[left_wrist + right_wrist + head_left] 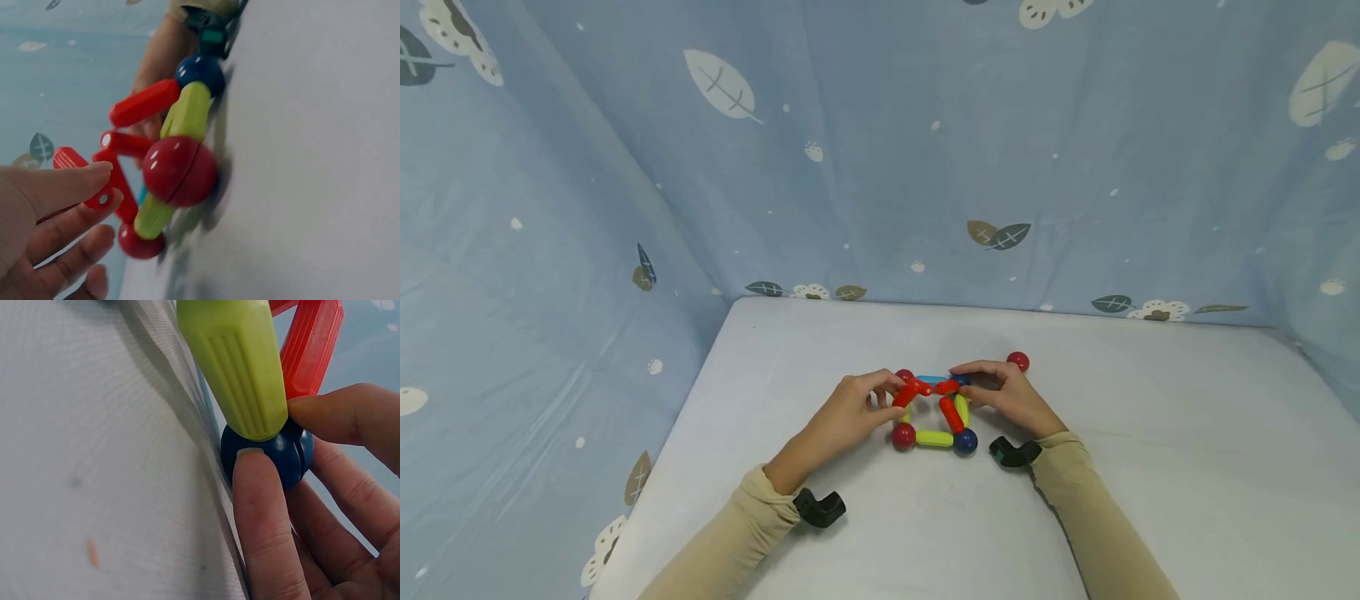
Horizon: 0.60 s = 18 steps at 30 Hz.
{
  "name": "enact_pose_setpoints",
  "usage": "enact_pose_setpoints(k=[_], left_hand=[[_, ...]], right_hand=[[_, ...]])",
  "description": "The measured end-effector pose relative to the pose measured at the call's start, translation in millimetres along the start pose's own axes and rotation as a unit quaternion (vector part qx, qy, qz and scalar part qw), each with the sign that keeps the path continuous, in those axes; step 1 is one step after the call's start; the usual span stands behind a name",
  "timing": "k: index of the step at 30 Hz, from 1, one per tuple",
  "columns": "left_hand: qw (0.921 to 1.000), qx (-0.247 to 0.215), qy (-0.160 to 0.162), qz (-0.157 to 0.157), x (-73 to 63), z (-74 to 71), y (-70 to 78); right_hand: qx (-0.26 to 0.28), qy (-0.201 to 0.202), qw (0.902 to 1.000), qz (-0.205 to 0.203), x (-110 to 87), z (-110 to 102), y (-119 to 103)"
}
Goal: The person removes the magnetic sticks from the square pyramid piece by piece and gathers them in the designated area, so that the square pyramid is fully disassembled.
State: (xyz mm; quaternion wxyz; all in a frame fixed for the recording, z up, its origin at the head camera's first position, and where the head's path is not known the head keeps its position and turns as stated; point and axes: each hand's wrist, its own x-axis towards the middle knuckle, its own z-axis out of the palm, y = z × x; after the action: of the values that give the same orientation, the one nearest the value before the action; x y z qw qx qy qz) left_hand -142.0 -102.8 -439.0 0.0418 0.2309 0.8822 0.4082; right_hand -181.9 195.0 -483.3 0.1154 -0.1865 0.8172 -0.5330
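- One red rod [70,159], pinched by the left hand [850,408] above the white table [1187,417].
- We see its long axis slant, dotted end [104,199] lower right, in the left wrist view.
- The right hand [1011,398] pinches a blue ball [289,456].

Cramped in the middle, roomy on the flanks

Between the left hand [853,408] and right hand [1007,392], leaning red rods [951,414] block the straight way across. On the hands' near side, a red ball [904,436], yellow rod [935,438] and blue ball [966,441] form a low barrier. A loose ball [1018,361] stands just past the right hand. Wrist cameras [820,509] jut inward behind both hands, though a lane of counter [917,533] runs between them. Outward of each hand, more counter offers passage; beyond both, a curtain [887,150] walls off the far side.
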Motion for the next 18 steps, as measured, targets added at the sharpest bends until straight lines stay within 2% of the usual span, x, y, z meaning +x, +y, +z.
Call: enact_pose_setpoints(k=[5, 10, 13, 18], left_hand=[[0.9994, 0.008, 0.029, -0.016, -1.1, -16.3, -13.1], [0.9965, 0.029, 0.059, -0.052, -4.5, -37.6, -34.1], [0.9951, 0.031, 0.062, -0.070, -7.9, -49.8, -48.8], [0.9951, 0.036, 0.048, -0.079, -11.4, -64.4, -71.4]], right_hand=[[-0.008, 0.004, 0.9999, 0.008, 0.4, 2.2, -1.0], [-0.010, 0.001, 0.9999, 0.009, 1.5, 3.0, -1.8], [-0.014, 0.003, 0.9999, 0.008, 1.7, 2.7, -1.4], [-0.011, 0.004, 0.9998, 0.013, 0.6, 1.6, -1.3]])
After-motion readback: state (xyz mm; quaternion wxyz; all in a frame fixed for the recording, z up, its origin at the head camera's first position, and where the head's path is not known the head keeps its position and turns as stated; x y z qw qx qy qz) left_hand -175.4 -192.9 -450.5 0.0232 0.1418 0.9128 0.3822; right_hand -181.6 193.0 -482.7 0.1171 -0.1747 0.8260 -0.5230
